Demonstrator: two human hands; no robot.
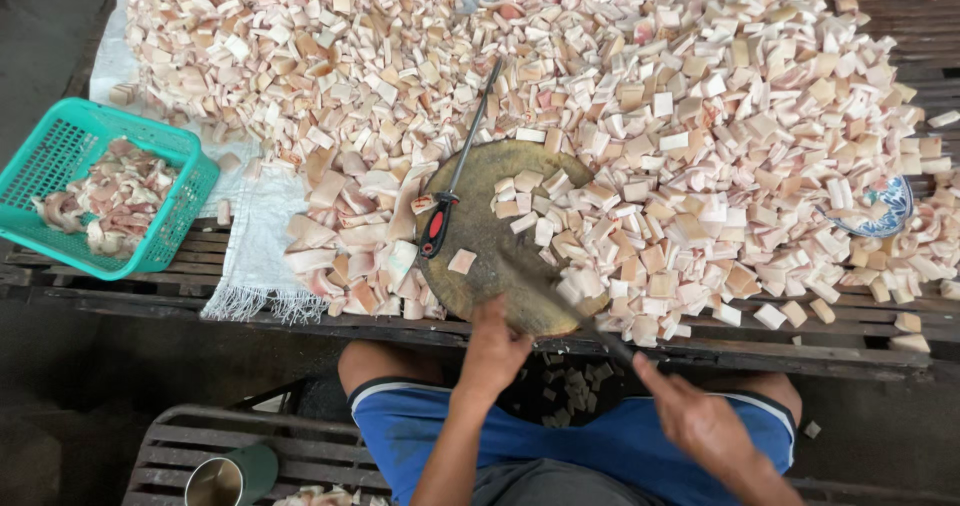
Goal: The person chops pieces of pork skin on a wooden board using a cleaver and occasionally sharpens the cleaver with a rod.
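Note:
My right hand [700,421] grips the handle of a large knife [560,296] whose blurred blade lies across the round wooden chopping board [480,231]. My left hand [492,351] rests at the board's near edge, fingers curled; whether it holds anything is unclear. A small cut piece [462,261] sits alone on the board. A sharpening steel with a red and black handle [455,181] lies across the board's left side. A huge pile of cut pale pink and cream pieces [620,96] covers the wooden table beyond and to the right.
A teal plastic basket [60,156] of uncut strips sits at the left table edge. Larger uncut slabs [350,236] lie left of the board on a white cloth [255,236]. A blue-patterned bowl [885,211] is half buried at right. A metal cup [225,478] stands on the bench.

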